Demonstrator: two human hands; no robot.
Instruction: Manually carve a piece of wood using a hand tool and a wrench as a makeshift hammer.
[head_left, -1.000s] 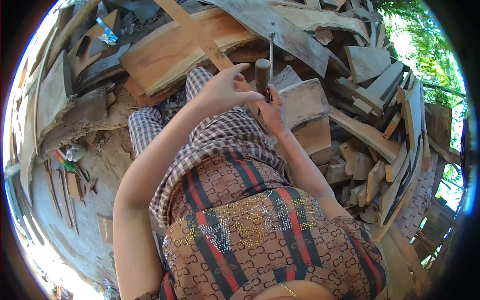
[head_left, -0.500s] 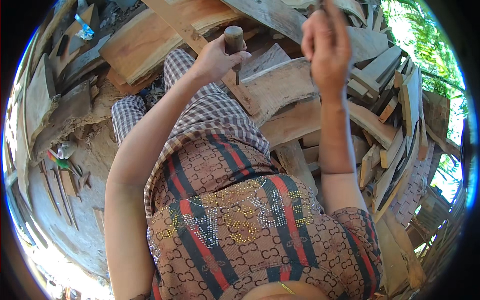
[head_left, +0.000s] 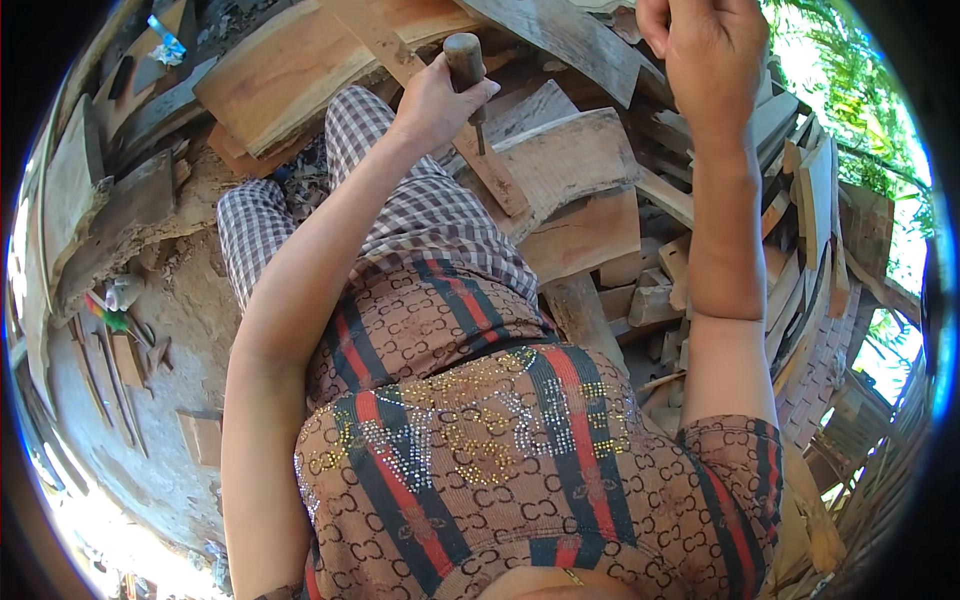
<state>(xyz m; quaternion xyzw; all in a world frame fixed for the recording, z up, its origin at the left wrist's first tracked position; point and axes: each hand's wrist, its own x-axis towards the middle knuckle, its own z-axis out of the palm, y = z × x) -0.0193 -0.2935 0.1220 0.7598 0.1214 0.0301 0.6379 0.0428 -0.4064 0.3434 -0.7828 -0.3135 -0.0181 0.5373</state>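
Chisel-like tool (head_left: 464,62) stands near-upright on the narrow plank (head_left: 497,183), tip toward its near end; probably stiff, fairly light, best held below the butt. Left hand (head_left: 433,105) wraps it there, above the plank. Right hand (head_left: 712,60) raised right of plank, fingers curled, can't tell on what.

The brown short-sleeved shirt (head_left: 480,510) carries big stud lettering (head_left: 480,440) in gold and silver across the chest; a small, dark, letter-like pattern (head_left: 370,548) repeats all over its fabric.
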